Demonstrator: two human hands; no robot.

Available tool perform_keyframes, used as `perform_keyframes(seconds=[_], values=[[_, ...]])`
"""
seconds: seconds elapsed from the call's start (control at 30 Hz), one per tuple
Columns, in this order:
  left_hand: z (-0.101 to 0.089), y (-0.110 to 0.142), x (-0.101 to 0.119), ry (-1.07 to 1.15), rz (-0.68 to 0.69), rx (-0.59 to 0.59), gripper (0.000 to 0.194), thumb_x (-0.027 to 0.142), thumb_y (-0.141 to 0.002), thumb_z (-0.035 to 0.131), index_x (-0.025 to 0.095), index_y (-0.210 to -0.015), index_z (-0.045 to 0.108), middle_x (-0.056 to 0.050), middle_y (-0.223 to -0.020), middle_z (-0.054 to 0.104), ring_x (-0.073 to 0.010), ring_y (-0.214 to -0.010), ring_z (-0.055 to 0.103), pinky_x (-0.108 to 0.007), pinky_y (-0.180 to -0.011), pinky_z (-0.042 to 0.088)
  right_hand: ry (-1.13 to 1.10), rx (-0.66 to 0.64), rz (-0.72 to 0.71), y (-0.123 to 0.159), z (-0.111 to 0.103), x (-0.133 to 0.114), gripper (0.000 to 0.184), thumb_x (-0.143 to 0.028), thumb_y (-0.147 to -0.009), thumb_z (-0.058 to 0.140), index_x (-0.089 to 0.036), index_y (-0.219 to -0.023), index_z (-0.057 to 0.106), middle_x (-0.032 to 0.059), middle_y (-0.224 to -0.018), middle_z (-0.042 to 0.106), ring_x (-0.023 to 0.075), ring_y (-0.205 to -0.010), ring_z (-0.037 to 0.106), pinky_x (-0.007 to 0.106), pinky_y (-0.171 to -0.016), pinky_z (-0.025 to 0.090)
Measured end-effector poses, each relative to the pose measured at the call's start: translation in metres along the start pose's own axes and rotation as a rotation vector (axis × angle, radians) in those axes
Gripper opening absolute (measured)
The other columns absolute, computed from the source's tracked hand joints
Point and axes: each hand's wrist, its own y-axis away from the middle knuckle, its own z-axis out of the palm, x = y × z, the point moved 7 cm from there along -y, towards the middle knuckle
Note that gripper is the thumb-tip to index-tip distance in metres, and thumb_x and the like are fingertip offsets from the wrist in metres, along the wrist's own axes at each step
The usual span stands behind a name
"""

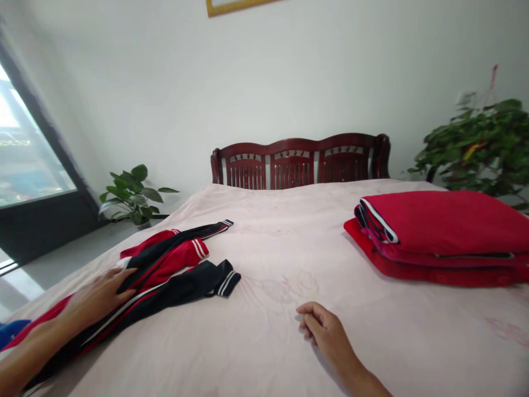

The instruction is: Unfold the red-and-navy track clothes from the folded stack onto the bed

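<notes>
A red and dark navy jacket (173,270) with white stripes lies crumpled on the left of a bed covered by a pale pink sheet (281,237). My left hand (97,295) rests flat on the jacket, fingers stretched out over the fabric. My right hand (324,328) lies on the bare sheet near the middle of the bed, fingers curled loosely inward, holding nothing. A stack of folded red garments (442,234) sits on the right side of the bed, well away from both hands.
A dark red wooden headboard (300,160) stands at the far end against a white wall. One potted plant (132,196) stands on the floor at left by a window, a larger plant (479,146) at right. Something blue (10,331) shows at the left edge.
</notes>
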Motion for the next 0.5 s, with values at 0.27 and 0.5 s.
perform_keyframes(seconds=[0.27, 0.5], values=[[0.015, -0.021, 0.207, 0.074, 0.276, -0.179, 0.076, 0.035, -0.081, 0.056, 0.032, -0.153, 0.032, -0.013, -0.155, 0.038, -0.0321, -0.108, 0.066, -0.041, -0.079, 0.055, 0.017, 0.004, -0.001, 0.002, 0.000, 0.000, 0.026, -0.036, -0.075, 0.051, -0.019, -0.089, 0.066, 0.0001, -0.067, 0.064, 0.0137, -0.058, 0.057, 0.026, -0.053, 0.039], [0.028, -0.099, 0.192, 0.310, 0.079, -0.199, 0.034, 0.026, -0.084, 0.049, 0.017, -0.113, 0.064, -0.011, -0.099, 0.072, -0.0277, -0.096, 0.068, -0.035, -0.081, 0.049, 0.003, -0.008, -0.007, 0.003, 0.002, -0.003, 0.021, -0.030, -0.075, 0.051, -0.018, -0.085, 0.065, -0.0008, -0.063, 0.062, 0.0132, -0.057, 0.055, 0.026, -0.055, 0.040]])
